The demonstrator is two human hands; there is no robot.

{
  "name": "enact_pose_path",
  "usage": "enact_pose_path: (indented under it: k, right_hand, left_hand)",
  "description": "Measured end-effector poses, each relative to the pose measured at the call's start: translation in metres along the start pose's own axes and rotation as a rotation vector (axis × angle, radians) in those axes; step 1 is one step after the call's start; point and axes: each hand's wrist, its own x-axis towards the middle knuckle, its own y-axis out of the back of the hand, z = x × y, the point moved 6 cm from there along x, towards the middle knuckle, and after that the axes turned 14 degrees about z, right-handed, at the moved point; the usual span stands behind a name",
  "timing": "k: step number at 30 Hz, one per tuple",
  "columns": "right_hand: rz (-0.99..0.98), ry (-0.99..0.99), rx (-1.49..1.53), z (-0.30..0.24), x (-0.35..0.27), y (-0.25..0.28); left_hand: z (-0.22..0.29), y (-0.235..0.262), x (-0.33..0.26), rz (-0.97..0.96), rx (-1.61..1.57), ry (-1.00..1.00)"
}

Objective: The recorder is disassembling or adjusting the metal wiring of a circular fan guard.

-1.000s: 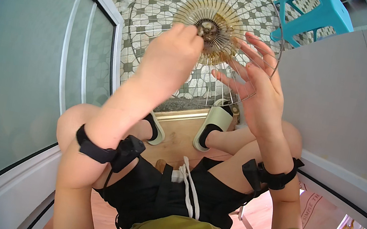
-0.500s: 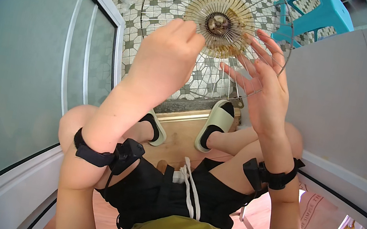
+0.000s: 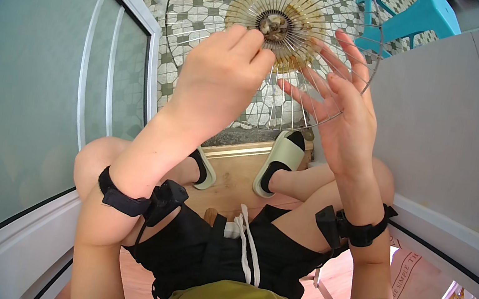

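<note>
A round wire fan grille point(image 3: 239, 54) hangs over the tiled floor, its thin metal spokes running to a dark hub point(image 3: 274, 26). Yellow-brown staining shows around the hub, though I cannot tell whether it is on the wires or on the floor behind. My right hand point(image 3: 347, 113) holds the grille at its near right rim, long fingers spread behind the spokes and the thumb by the rim. Just nearer than the hub, my left hand point(image 3: 220, 73) is closed in a pinch over the spokes. What its fingertips hold is hidden.
A blue plastic stool point(image 3: 425, 22) stands at the far right. A frosted-glass door point(image 3: 23, 81) flanks my left side, and a grey panel point(image 3: 466, 118) my right. My slippered feet point(image 3: 282, 157) rest on a wooden threshold point(image 3: 236, 171) beside the tiles.
The grille has shifted slightly left, its left rim moving most. My left hand has moved a little right across the spokes, still closed. My right hand has barely moved.
</note>
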Motion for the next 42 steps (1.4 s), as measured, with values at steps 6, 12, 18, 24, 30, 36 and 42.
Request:
enact_pose_path:
  k: [6, 12, 18, 24, 30, 36, 42]
  right_hand:
    - [0.021, 0.032, -0.062, 0.002, -0.001, 0.001]
    - [0.000, 0.023, -0.062, 0.003, -0.003, -0.004]
    - [0.001, 0.021, -0.128, 0.005, -0.007, -0.007]
    - [0.061, 0.120, -0.028, -0.003, -0.003, 0.001]
    - [-0.028, 0.066, -0.109, 0.006, -0.006, -0.006]
    - [0.010, 0.078, -0.142, 0.009, -0.007, -0.007]
    - [0.022, 0.069, -0.132, 0.006, -0.003, -0.004]
  left_hand:
    - [0.001, 0.008, 0.003, 0.012, -0.059, 0.113]
    - [-0.006, 0.000, -0.002, 0.037, -0.060, 0.081]
    - [0.004, -0.011, -0.002, -0.056, -0.028, 0.037]
    - [-0.015, -0.006, -0.006, -0.192, -0.334, 0.242]
    - [-0.008, -0.012, -0.012, -0.091, -0.066, 0.150]
    - [0.002, -0.020, -0.011, -0.118, -0.013, 0.163]
    - [-0.017, -0.008, -0.016, -0.261, -0.221, 0.273]
